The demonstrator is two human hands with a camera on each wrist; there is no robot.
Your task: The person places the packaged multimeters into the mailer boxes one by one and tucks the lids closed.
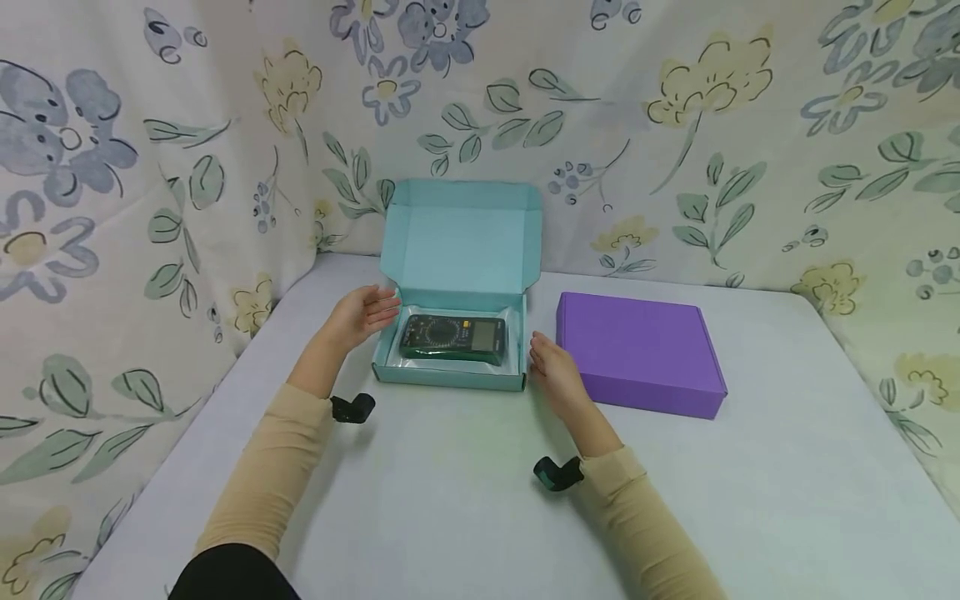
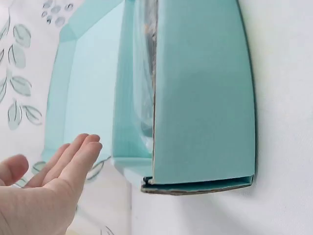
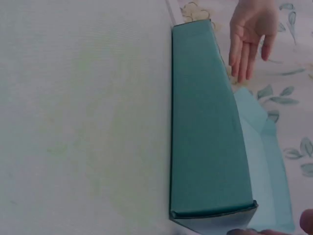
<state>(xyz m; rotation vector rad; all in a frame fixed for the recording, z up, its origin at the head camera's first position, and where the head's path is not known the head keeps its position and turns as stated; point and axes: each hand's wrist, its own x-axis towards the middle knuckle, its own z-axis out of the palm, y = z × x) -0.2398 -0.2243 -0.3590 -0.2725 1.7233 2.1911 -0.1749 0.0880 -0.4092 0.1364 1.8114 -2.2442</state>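
Note:
A light teal cardboard box [image 1: 450,377] stands on the table with its lid [image 1: 462,242] raised at the back. Inside, on clear plastic wrapping [image 1: 405,354], lies a dark multimeter [image 1: 448,337] with a round dial and a grey screen. My left hand [image 1: 365,315] is by the box's left side, its fingers straight; the left wrist view shows a gap between this hand [image 2: 58,191] and the box. At the right side, my right hand [image 1: 557,375] has extended fingers close to the wall; whether they touch it I cannot tell. Only its fingertips show at the right wrist view's bottom edge.
A closed purple box [image 1: 641,354] lies just right of the teal box, near my right hand. The white-covered table [image 1: 450,500] meets a floral curtain [image 1: 600,142] behind and at the sides. Each wrist carries a small black camera [image 1: 354,408].

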